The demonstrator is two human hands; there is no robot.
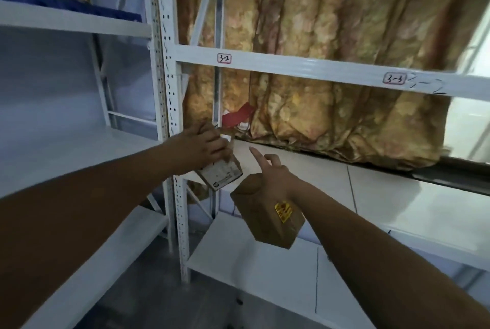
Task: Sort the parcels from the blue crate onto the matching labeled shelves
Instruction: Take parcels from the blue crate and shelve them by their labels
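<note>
My left hand (204,145) grips a small cardboard parcel (222,173) with a white printed label, held at the left end of the white shelf (371,191) below the beam labelled 3-2 (224,58). My right hand (270,172) holds a larger brown parcel (267,218) with a yellow sticker, hanging below the hand in front of the shelf edge. Its index finger points out toward the shelf. A second label, 3-3 (394,79), sits further right on the same beam.
A perforated white upright (169,106) stands just left of my left hand. A patterned gold curtain (331,63) hangs behind the rack, with a red scrap (238,114) at its foot. More white shelves lie to the left and below. A blue object (69,5) rests on the upper left shelf.
</note>
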